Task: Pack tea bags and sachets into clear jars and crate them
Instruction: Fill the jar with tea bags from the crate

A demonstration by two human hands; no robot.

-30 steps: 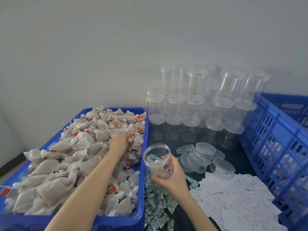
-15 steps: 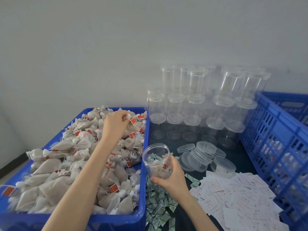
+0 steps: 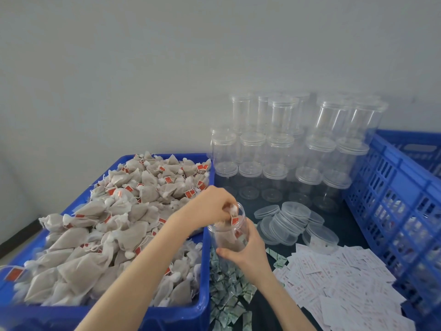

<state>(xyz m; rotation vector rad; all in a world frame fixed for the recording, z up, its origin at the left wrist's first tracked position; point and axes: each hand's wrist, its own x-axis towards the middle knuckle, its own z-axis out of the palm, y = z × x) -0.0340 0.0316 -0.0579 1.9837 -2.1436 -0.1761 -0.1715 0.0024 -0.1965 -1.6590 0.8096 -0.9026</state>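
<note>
My right hand (image 3: 248,253) grips an open clear jar (image 3: 230,237) just right of the blue bin (image 3: 202,304). Tea bags with red tags lie inside the jar. My left hand (image 3: 212,207) hovers over the jar's mouth and pinches a tea bag (image 3: 232,211) by its knotted top, its body hanging into the jar. The bin holds a heap of brown tea bags (image 3: 107,235). Small green-white sachets (image 3: 226,285) lie below the jar, and white-pink sachets (image 3: 338,283) spread to the right.
Stacked empty clear jars (image 3: 281,149) stand at the back against the wall. Loose clear lids (image 3: 288,220) lie in front of them. A blue slatted crate (image 3: 396,201) holding filled jars stands on the right.
My left hand lifted a tea bag out of the heap in the bin and carried it right, over the mouth of the jar. My right hand kept holding the jar.
</note>
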